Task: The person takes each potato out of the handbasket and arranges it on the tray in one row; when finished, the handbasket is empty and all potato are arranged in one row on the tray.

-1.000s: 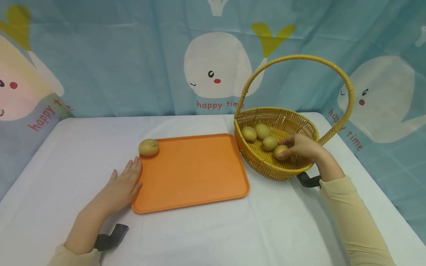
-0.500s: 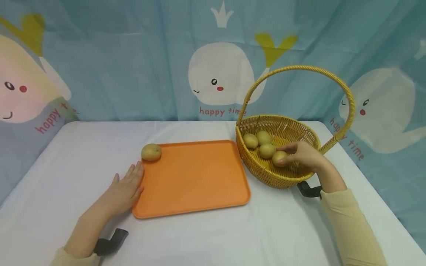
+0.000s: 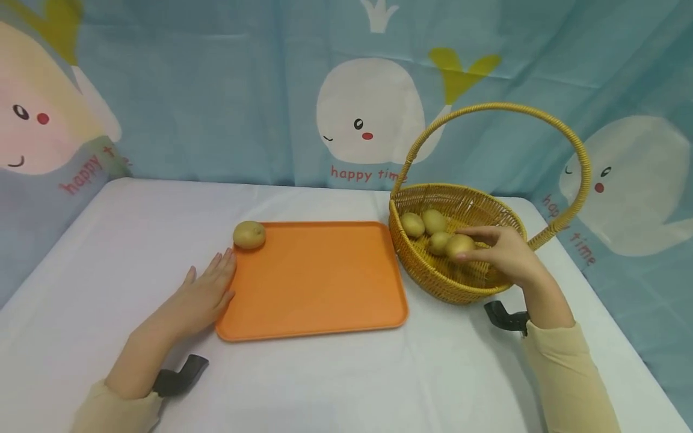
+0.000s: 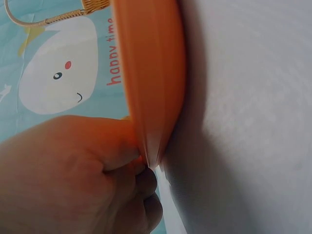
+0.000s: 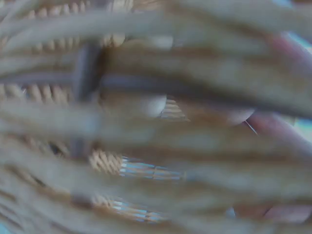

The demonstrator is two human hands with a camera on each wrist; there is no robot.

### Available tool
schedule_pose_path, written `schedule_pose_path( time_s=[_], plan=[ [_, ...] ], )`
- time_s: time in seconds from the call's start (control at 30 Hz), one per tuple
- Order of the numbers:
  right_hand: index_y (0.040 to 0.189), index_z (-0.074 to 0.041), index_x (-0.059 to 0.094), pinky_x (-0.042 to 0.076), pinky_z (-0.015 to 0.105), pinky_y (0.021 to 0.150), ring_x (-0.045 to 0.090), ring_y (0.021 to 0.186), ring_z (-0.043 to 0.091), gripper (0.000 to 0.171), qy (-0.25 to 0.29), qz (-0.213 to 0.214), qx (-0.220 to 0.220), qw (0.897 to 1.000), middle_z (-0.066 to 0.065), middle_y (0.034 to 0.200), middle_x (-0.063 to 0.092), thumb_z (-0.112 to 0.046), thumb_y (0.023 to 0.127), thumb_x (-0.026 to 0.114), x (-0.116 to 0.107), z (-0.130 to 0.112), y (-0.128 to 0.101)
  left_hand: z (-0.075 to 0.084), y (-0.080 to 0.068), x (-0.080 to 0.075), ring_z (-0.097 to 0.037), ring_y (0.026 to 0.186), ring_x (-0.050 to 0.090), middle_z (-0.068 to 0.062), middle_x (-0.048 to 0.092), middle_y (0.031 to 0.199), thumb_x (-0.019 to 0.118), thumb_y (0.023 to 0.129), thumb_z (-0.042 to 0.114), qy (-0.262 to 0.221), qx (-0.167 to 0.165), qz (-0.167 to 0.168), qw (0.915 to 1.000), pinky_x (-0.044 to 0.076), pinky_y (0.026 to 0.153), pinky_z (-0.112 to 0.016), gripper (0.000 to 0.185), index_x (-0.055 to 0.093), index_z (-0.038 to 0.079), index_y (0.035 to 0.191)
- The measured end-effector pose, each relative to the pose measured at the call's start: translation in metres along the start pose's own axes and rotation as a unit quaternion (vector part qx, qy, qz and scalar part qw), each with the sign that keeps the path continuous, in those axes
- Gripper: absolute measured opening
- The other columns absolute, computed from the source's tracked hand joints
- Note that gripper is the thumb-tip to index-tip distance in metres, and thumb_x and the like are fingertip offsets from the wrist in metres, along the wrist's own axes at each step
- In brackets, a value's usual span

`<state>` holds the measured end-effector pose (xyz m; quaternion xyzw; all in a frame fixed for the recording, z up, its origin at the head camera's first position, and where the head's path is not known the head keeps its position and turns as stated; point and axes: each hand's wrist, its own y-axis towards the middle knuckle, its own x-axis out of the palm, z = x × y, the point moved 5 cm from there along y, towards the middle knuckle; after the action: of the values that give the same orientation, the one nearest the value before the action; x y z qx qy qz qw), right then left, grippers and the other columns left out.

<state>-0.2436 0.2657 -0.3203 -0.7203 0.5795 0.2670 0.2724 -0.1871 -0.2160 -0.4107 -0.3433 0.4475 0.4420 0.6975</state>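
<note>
The right hand (image 3: 500,249) pinches a kiwi (image 3: 460,245) inside the basket (image 3: 433,279); the orange tray (image 3: 319,276) lies left of the basket, its near-left edge under the flat, relaxed left hand (image 3: 203,294).

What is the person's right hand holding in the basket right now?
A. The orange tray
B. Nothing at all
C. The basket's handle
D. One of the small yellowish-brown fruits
D. In the head view the right hand pinches one yellowish-brown fruit over the wicker basket, beside three more fruits, while the left hand rests flat against the orange tray.
</note>
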Motion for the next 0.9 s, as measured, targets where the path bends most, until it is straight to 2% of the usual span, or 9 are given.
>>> schedule_pose_path(
  time_s=[0.1, 0.23, 0.33, 0.47, 0.67, 0.9],
  plan=[
    [0.128, -0.004, 0.058, 0.037, 0.046, 0.101, 0.043, 0.126, 0.03, 0.063, 0.004, 0.011, -0.008, 1.0, 0.015, 0.133, 0.053, -0.032, 0.076, 0.079, 0.001, -0.006, -0.001, 0.0, -0.001, -0.001, -0.043, 0.14, 0.01, -0.029, 0.015, 0.151, 0.047, 0.097, 0.02, 0.002, -0.002, 0.0, 1.0, 0.006, 0.102, -0.07, 0.064, 0.019, -0.011, 0.145],
    [0.129, -0.008, 0.059, 0.042, 0.023, 0.09, 0.046, 0.123, 0.022, 0.059, 0.004, 0.028, -0.023, 0.999, 0.009, 0.131, 0.055, -0.032, 0.078, 0.078, 0.002, -0.013, -0.002, 0.0, -0.001, -0.001, -0.042, 0.14, 0.01, -0.028, 0.014, 0.152, 0.047, 0.097, 0.02, 0.007, -0.009, -0.006, 0.9999, 0.005, 0.103, -0.07, 0.064, 0.018, -0.011, 0.145],
    [0.127, -0.01, 0.061, 0.042, 0.013, 0.085, 0.048, 0.121, 0.016, 0.056, 0.015, 0.04, -0.031, 0.999, 0.005, 0.13, 0.057, -0.028, 0.078, 0.079, 0.003, -0.019, -0.004, 0.001, 0.0, -0.002, -0.042, 0.14, 0.01, -0.028, 0.014, 0.152, 0.047, 0.097, 0.02, 0.005, -0.011, -0.005, 0.9999, 0.006, 0.103, -0.069, 0.064, 0.018, -0.01, 0.145],
    [0.127, -0.01, 0.061, 0.041, 0.012, 0.087, 0.048, 0.122, 0.01, 0.054, 0.038, 0.051, -0.032, 0.997, 0.001, 0.129, 0.058, -0.022, 0.078, 0.079, 0.004, -0.025, -0.006, 0.005, 0.001, -0.003, -0.042, 0.14, 0.012, -0.028, 0.015, 0.152, 0.047, 0.097, 0.02, 0.006, -0.01, -0.002, 0.9999, 0.007, 0.103, -0.069, 0.063, 0.02, -0.011, 0.145],
    [0.126, -0.004, 0.061, 0.045, 0.015, 0.087, 0.053, 0.114, 0.005, 0.052, 0.087, 0.065, -0.061, 0.992, 0.004, 0.127, 0.059, -0.013, 0.078, 0.078, 0.008, -0.039, -0.007, 0.007, 0.001, -0.004, -0.043, 0.14, 0.012, -0.028, 0.015, 0.152, 0.047, 0.097, 0.019, 0.012, -0.016, -0.005, 0.9998, 0.007, 0.103, -0.069, 0.063, 0.02, -0.011, 0.145],
    [0.126, -0.003, 0.061, 0.048, 0.017, 0.085, 0.055, 0.112, 0.006, 0.051, 0.15, 0.063, -0.085, 0.983, 0.002, 0.126, 0.061, -0.004, 0.077, 0.077, 0.015, -0.055, -0.006, 0.003, -0.001, -0.002, -0.041, 0.14, 0.01, -0.027, 0.013, 0.152, 0.045, 0.098, 0.021, 0.01, -0.015, -0.005, 0.9998, 0.006, 0.104, -0.068, 0.063, 0.018, -0.01, 0.146]
  ],
)
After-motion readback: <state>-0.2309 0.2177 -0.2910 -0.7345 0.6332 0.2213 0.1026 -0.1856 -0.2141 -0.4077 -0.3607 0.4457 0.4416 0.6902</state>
